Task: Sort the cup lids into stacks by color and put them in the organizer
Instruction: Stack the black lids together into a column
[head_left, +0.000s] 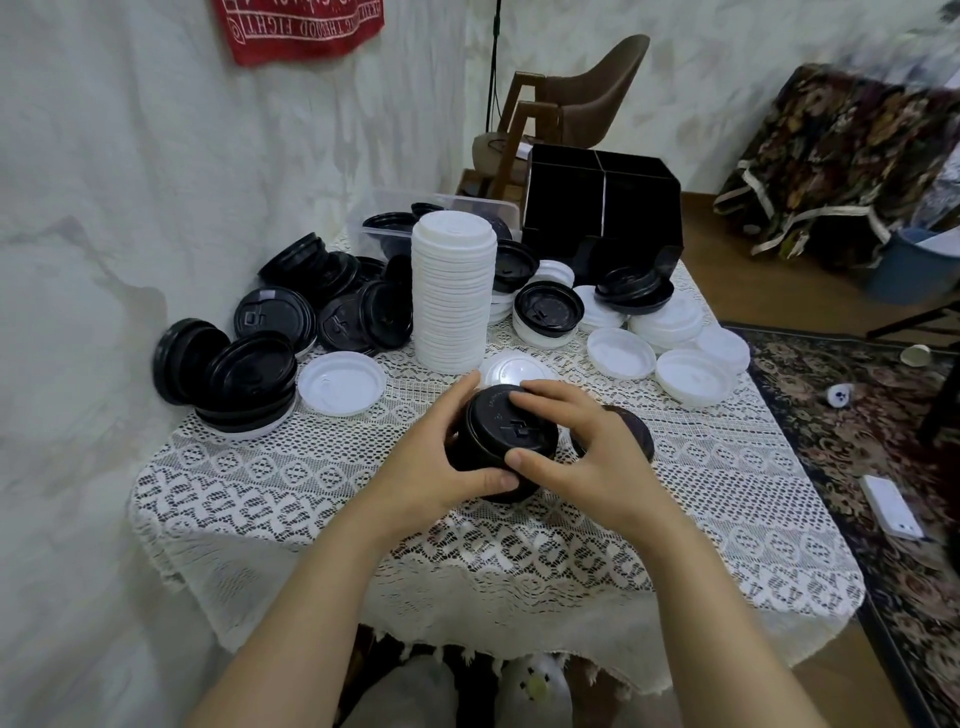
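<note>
Our left hand (441, 462) and right hand (587, 452) curl round a short stack of black plastic cup lids (501, 431), gripping it from either side, just in front of the tall stack of white plastic lids (452, 296). Its axis stands near upright. The black divided organizer box (602, 208) sits behind and right of that white stack, so we judge the right hand nearer.

Lace tablecloth (727, 545) is draping at front; brown chair (608, 83) is standing behind; red banner (301, 31) is hanging above; patterned rug (857, 426) is lying at right.
</note>
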